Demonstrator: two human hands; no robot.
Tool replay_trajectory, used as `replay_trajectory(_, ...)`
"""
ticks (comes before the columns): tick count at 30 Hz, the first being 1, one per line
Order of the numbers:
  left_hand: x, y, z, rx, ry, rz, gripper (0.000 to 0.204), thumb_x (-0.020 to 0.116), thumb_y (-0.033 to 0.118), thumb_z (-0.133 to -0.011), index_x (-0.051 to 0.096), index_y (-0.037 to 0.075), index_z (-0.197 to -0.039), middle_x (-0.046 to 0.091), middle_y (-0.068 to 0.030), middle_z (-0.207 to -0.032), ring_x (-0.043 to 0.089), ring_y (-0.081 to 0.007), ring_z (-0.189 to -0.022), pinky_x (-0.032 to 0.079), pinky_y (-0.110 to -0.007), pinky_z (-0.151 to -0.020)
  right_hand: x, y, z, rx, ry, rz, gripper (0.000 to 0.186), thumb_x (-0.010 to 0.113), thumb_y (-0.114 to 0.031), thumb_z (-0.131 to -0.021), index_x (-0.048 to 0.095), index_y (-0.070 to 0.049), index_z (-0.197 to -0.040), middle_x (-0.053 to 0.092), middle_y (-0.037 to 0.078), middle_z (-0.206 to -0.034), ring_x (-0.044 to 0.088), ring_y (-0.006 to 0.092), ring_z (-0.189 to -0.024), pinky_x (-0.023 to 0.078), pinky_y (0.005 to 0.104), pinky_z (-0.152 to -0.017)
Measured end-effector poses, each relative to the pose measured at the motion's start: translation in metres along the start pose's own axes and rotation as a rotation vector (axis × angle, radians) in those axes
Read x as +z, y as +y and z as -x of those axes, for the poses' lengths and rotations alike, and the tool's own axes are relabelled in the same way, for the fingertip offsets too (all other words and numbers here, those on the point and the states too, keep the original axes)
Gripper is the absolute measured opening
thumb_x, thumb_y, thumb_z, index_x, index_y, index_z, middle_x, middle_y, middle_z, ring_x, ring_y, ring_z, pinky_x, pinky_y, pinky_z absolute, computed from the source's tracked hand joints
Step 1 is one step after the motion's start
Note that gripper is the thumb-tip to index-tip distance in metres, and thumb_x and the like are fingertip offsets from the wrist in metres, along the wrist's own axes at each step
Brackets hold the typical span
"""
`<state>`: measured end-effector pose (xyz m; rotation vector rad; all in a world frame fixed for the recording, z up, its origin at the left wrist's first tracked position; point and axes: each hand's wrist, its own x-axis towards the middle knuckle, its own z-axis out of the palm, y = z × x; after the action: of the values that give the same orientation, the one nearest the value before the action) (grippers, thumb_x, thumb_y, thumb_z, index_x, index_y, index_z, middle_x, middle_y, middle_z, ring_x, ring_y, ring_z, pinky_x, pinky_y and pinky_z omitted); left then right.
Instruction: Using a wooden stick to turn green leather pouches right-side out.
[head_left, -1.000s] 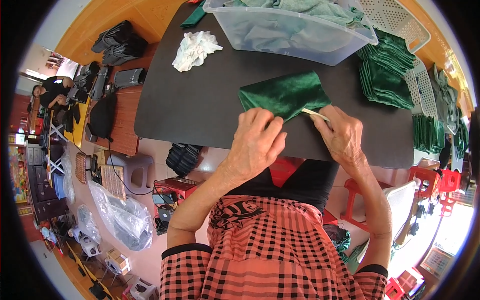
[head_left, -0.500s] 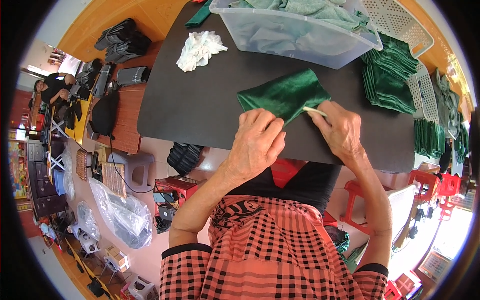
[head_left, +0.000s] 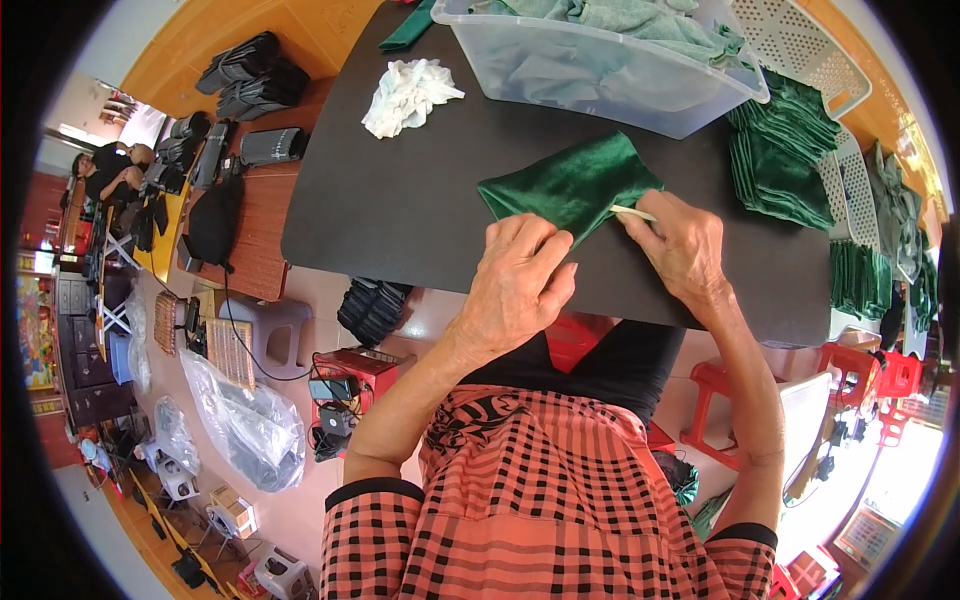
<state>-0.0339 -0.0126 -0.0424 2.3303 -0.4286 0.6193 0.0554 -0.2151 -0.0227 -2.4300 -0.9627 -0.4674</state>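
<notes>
A dark green velvet cloth (head_left: 575, 185) lies slantwise at the front of the black table, pulled between both hands. My left hand (head_left: 522, 275) is closed on its lower edge, thumb and fingers pinched together. At the cloth's right corner, my right hand (head_left: 680, 240) is closed around a thin, pale stick (head_left: 634, 213), whose tip reaches the cloth's edge. Whether the right fingers also grip the cloth is hidden. White crumpled scraps (head_left: 408, 97) sit in a heap at the table's left.
A clear plastic bin (head_left: 610, 85) of pale green cloth stands at the back of the black table (head_left: 360, 210). Stacked green velvet pieces (head_left: 785, 170) lie to the right, beside perforated white baskets (head_left: 855, 190). A red stool (head_left: 712, 410) stands below; a person (head_left: 110, 175) sits far left.
The view has shifted slightly. Both hands keep their hold, and the cloth's top corner lies a little higher, while the pale stick shows slightly less beside the right fingers.
</notes>
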Motion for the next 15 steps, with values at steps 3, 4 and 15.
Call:
replay_trajectory(3, -0.002, 0.001, -0.001, -0.022, -0.009, 0.040, 0.026, 0.071, 0.003, -0.073, 0.062, 0.002, -0.097, 0.056, -0.0086, -0.095, 0.054, -0.0266, -0.090, 0.041, -0.037, -0.081, -0.004, 0.002, 0.004, 0.016, -0.010, -0.023, 0.022, 0.072, -0.021, -0.081, 0.057, -0.006, -0.074, 0.056, 0.007, -0.066, 0.056, 0.0273, -0.054, 0.043, 0.0371, -0.048)
replay_trajectory(4, -0.005, 0.001, -0.002, -0.001, -0.022, 0.075, 0.024, 0.069, 0.002, -0.074, 0.061, 0.002, -0.096, 0.057, -0.0092, -0.093, 0.055, -0.0268, -0.088, 0.043, -0.037, -0.079, -0.005, 0.004, 0.006, 0.024, -0.017, -0.042, 0.022, 0.072, -0.021, -0.081, 0.057, -0.006, -0.074, 0.056, 0.007, -0.067, 0.056, 0.0272, -0.054, 0.043, 0.0372, -0.048)
replay_trajectory(15, -0.017, -0.068, -0.055, 0.043, -0.237, -0.267, 0.032, 0.053, 0.018, -0.093, 0.051, 0.008, -0.124, 0.046, -0.0151, -0.123, 0.041, -0.0361, -0.119, 0.038, -0.045, -0.099, -0.020, 0.032, 0.008, -0.015, -0.029, 0.046, 0.029, 0.075, -0.024, -0.078, 0.055, -0.006, -0.066, 0.049, 0.007, -0.060, 0.050, 0.0265, -0.050, 0.038, 0.0367, -0.045)
